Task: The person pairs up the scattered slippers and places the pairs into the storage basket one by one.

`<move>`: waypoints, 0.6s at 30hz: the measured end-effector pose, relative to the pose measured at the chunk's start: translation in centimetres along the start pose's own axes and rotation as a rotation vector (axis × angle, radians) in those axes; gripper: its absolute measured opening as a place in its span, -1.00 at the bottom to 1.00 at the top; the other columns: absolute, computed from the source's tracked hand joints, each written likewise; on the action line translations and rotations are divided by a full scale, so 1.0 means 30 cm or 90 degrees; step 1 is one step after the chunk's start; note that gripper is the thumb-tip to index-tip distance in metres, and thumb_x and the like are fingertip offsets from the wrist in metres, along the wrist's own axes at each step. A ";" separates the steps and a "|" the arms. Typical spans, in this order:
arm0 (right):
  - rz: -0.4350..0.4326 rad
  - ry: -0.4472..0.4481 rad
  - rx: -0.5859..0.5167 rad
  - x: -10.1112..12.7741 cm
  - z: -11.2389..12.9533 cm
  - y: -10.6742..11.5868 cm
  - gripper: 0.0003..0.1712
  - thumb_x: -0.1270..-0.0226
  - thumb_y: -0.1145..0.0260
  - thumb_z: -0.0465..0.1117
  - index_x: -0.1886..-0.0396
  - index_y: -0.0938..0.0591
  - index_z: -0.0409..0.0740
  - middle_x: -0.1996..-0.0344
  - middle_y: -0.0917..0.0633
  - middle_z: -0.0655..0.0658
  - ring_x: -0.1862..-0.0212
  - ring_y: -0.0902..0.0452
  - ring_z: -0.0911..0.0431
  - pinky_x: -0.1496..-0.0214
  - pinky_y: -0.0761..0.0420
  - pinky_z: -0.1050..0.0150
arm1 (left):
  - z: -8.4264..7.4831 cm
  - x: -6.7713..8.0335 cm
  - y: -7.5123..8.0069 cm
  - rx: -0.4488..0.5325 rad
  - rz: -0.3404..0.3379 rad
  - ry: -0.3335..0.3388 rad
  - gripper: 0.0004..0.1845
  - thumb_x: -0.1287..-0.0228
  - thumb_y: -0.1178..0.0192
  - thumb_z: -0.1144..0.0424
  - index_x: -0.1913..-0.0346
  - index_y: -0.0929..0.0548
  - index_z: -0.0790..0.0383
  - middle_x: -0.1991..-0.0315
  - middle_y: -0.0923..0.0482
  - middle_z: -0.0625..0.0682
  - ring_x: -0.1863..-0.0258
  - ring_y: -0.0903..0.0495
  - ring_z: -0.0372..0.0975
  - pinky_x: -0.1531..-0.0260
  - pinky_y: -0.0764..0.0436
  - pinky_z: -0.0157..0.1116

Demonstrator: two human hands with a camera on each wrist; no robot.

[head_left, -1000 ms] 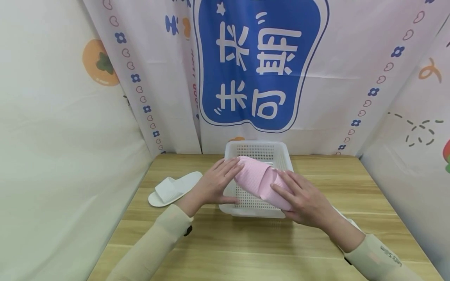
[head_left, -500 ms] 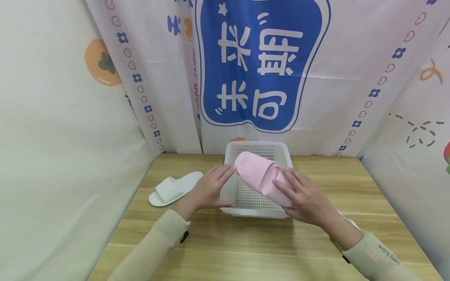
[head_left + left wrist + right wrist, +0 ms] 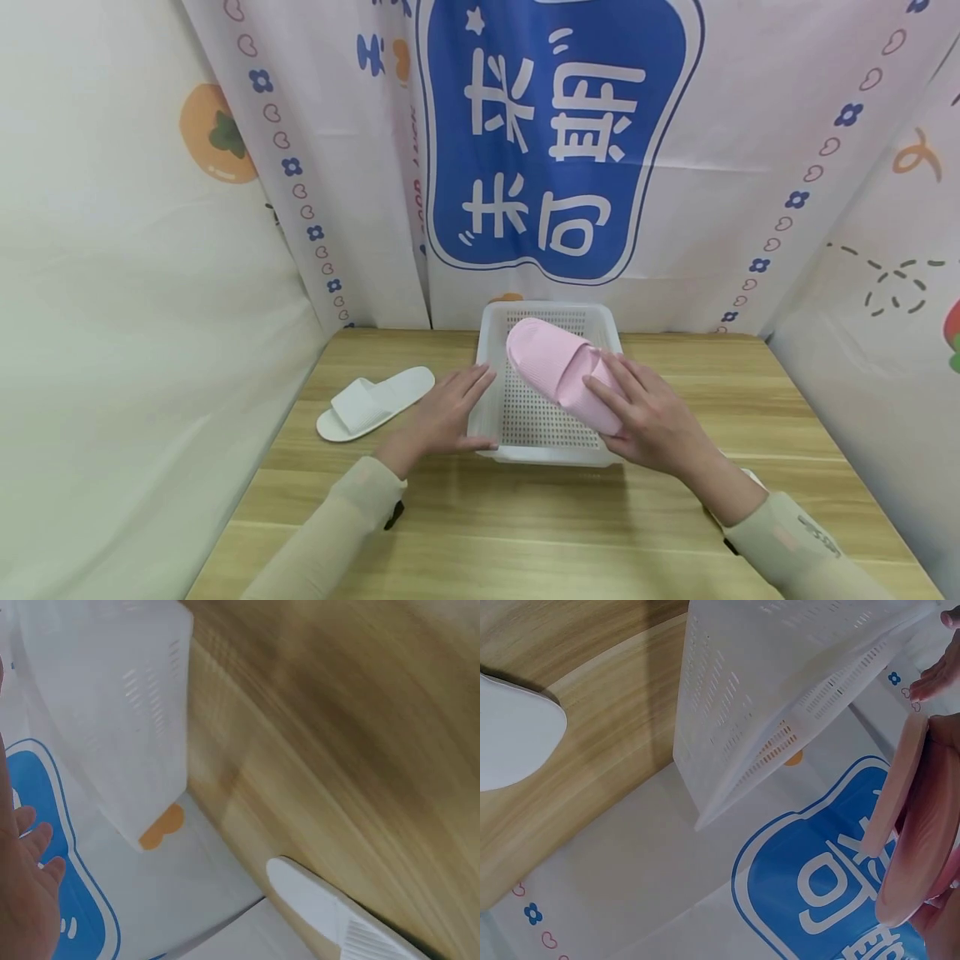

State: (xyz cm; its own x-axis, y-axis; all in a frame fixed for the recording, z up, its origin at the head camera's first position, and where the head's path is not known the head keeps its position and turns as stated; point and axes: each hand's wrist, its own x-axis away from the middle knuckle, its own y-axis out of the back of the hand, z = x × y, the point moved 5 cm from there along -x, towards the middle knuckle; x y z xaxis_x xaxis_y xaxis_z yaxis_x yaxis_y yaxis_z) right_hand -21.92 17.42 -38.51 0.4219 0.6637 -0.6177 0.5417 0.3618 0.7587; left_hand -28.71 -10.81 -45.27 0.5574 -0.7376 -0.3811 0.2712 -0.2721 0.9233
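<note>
Over basket [image 3: 552, 313] I see right hand [image 3: 651, 421] gripping pink slipper [image 3: 558, 371], toe tilted up, above mesh floor. Left hand [image 3: 442, 414], fingers straight, steadies basket wall. White slipper [image 3: 371, 402] well left.

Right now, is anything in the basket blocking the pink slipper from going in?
Nothing visible does. The pink slipper, gripped by the right hand, is over the white basket, whose perforated floor looks bare beneath it.
</note>
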 end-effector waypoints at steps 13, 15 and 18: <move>0.004 -0.020 0.005 -0.004 -0.015 -0.020 -0.06 0.21 -0.52 0.04 -0.28 -0.48 -0.13 -0.27 -0.38 -0.44 -0.19 -0.36 -0.33 -0.09 -0.51 -0.20 | 0.003 0.023 -0.040 -0.034 0.068 0.054 0.17 -0.03 -0.16 -0.48 -0.43 -0.19 0.43 -0.41 -0.20 0.29 -0.38 -0.21 0.06 -0.34 -0.24 0.01; 0.002 -0.023 0.009 -0.006 -0.019 -0.023 -0.05 0.21 -0.53 0.05 -0.28 -0.48 -0.13 -0.27 -0.38 -0.44 -0.18 -0.36 -0.33 -0.10 -0.50 -0.20 | 0.005 0.027 -0.046 -0.030 0.084 0.066 0.17 -0.04 -0.15 -0.47 -0.44 -0.18 0.44 -0.42 -0.18 0.29 -0.39 -0.19 0.06 -0.36 -0.20 0.00; -0.005 -0.034 0.017 -0.009 -0.024 -0.028 -0.05 0.21 -0.52 0.05 -0.28 -0.47 -0.13 -0.28 -0.37 -0.45 -0.16 -0.38 -0.33 -0.07 -0.52 -0.21 | 0.009 0.033 -0.057 -0.016 0.107 0.083 0.16 -0.07 -0.12 -0.47 -0.44 -0.16 0.44 -0.43 -0.15 0.29 -0.40 -0.17 0.06 -0.37 -0.16 -0.01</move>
State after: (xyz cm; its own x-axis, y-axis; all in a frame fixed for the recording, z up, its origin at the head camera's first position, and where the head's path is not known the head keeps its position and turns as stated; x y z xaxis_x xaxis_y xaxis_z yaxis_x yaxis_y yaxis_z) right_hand -23.03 17.41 -38.83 0.4553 0.6251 -0.6340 0.5634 0.3490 0.7488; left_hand -28.83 -11.26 -47.21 0.6929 -0.6847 -0.2258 0.1842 -0.1347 0.9736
